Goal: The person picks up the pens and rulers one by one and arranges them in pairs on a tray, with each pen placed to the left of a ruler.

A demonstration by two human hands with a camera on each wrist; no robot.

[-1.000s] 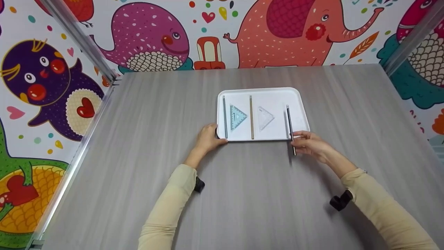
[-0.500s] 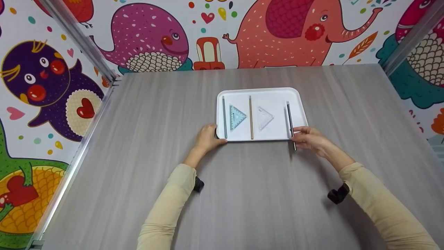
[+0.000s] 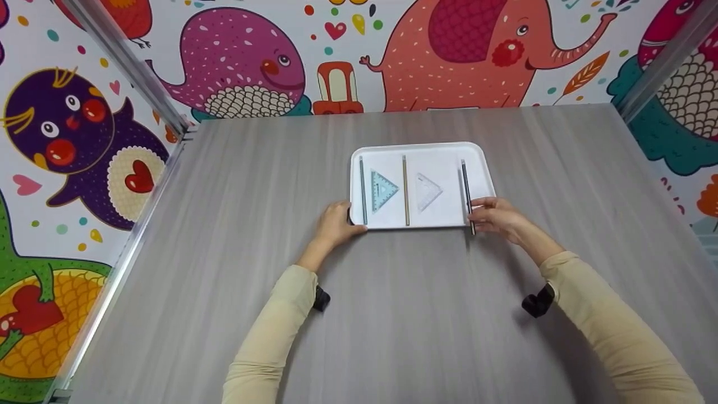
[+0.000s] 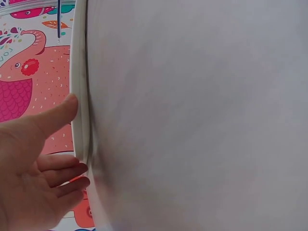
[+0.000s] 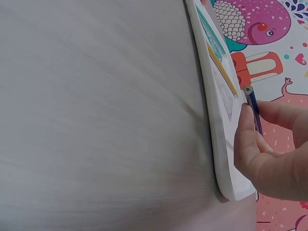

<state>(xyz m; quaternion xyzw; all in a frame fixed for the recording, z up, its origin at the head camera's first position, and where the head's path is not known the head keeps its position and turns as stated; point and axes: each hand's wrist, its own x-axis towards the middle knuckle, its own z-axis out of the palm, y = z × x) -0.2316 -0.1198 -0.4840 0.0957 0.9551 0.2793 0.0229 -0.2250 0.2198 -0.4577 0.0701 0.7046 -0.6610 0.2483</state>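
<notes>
In the head view, my left hand [image 3: 335,221] holds the near left corner of a white tray [image 3: 415,147], thumb at the front rim. The left wrist view shows the thumb [image 4: 60,115] against the tray's edge. My right hand [image 3: 499,217] pinches a dark pencil [image 3: 466,182] by its near part, above the tray's right side. Its blunt near end [image 5: 248,89] shows in the right wrist view. On the tray lie a grey-green pencil [image 3: 363,191], a light blue set square [image 3: 383,192], a gold pencil [image 3: 406,191] and a clear set square [image 3: 429,192].
The tray stands on a grey wood-grain table [image 3: 415,314]. Printed cartoon panels [image 3: 252,62] rise behind the table and at its sides, with metal posts [image 3: 132,67] at the corners. A black wrist camera [image 3: 538,301] sits at the right sleeve.
My right hand has moved forward and slightly left with the dark pencil, which now lies farther over the tray and straighter. My left hand has stayed at the tray corner.
</notes>
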